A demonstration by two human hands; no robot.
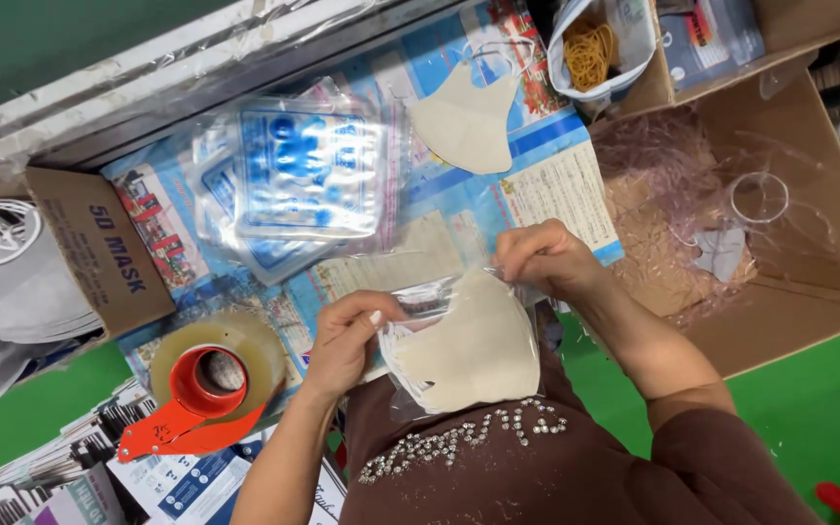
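Note:
My left hand [342, 335] pinches the left edge of a clear plastic pouch [420, 297] that holds a stack of beige face masks [473, 350]. My right hand [542, 258] grips the pouch's top right corner. Both hands hold it just above my lap, at the near edge of the table. A single beige mask [464, 122] lies flat on the table farther back. To its left rests a pile of clear pouches with blue print [294, 180].
A tape roll on a red dispenser [211, 384] sits near left. A cardboard box of grey masks [46, 258] stands at far left. At right, an open cardboard box [799, 243] holds clear film. A bag of yellow rubber bands [590, 49] is at the back.

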